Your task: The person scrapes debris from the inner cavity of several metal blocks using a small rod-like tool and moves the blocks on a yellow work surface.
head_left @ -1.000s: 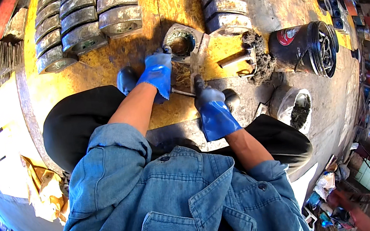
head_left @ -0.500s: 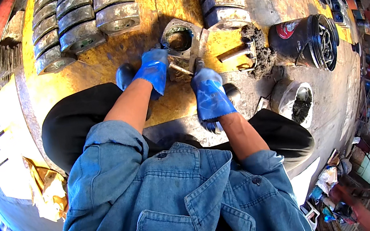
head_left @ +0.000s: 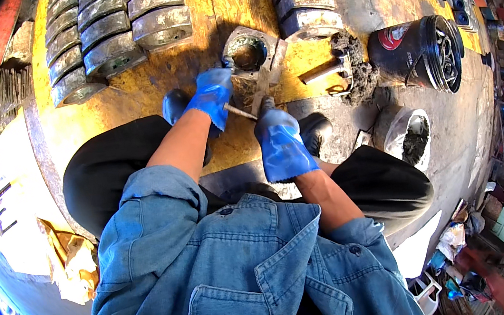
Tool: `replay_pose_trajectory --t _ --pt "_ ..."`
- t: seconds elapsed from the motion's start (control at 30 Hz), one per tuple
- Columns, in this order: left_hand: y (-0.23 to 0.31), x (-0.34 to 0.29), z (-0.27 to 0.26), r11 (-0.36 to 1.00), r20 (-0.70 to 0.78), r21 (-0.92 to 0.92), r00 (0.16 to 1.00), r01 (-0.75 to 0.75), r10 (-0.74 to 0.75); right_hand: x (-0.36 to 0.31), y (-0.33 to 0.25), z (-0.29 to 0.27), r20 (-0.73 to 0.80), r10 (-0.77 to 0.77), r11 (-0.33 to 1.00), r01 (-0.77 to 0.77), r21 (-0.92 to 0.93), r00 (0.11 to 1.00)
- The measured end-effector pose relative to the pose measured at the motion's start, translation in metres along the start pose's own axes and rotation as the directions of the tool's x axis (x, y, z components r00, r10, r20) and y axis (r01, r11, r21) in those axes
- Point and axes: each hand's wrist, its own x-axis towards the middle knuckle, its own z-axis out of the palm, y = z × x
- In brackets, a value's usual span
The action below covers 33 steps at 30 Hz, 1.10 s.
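Observation:
A squarish metal casting (head_left: 274, 63) with a round bore lies on the yellow-stained plate in front of me, between my feet. My left hand (head_left: 214, 88), in a blue rubber glove with dark fingers, is closed on the casting's left edge. In my right hand (head_left: 272, 118), gloved alike, is a flat metal bar-like tool (head_left: 260, 91), its far end against the casting's near side. From beside that hand a thin rod (head_left: 239, 112) juts left; whether it belongs to the tool I cannot tell. The right fingers are wrapped round the tool's near end.
Rows of ring-shaped castings (head_left: 161, 27) stand beyond on the left, and another stack (head_left: 306, 3) on the right. To the right are a handled brush-like tool (head_left: 324, 72) in dark grit, a tipped black bucket (head_left: 403, 56) of metal pieces and a pale container (head_left: 402, 135) of dark powder.
My right hand has drawn back toward me and slightly left, bringing the flat tool and the rod along. My left hand stays at the casting's edge. The whole view has shifted slightly.

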Motion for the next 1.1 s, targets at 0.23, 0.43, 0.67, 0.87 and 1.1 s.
replay_pose_trajectory --t 0.23,0.43,0.67,0.87,1.1 --pt "-0.009 0.000 0.007 0.999 -0.043 -0.041 0.999 -0.035 0.033 0.031 -0.008 0.007 0.230 0.057 0.995 -0.037 -0.093 0.971" --pt "-0.003 0.001 0.013 0.987 -0.061 -0.162 0.998 -0.003 -0.007 0.033 0.010 -0.023 -0.116 -0.239 0.963 0.220 -0.157 0.964" --pt "0.005 0.006 0.004 0.994 0.006 -0.108 1.000 0.024 -0.024 0.035 0.010 -0.006 -0.292 -0.192 0.929 0.078 -0.362 0.937" --pt "-0.034 0.003 0.021 0.987 0.063 -0.159 0.998 -0.004 0.014 0.020 -0.001 -0.017 -0.282 -0.308 0.951 0.282 -0.130 0.909" --pt "0.006 -0.002 -0.009 0.995 0.110 -0.090 0.993 0.049 -0.039 -0.006 0.010 0.006 0.023 -0.018 0.987 0.022 -0.157 1.000"
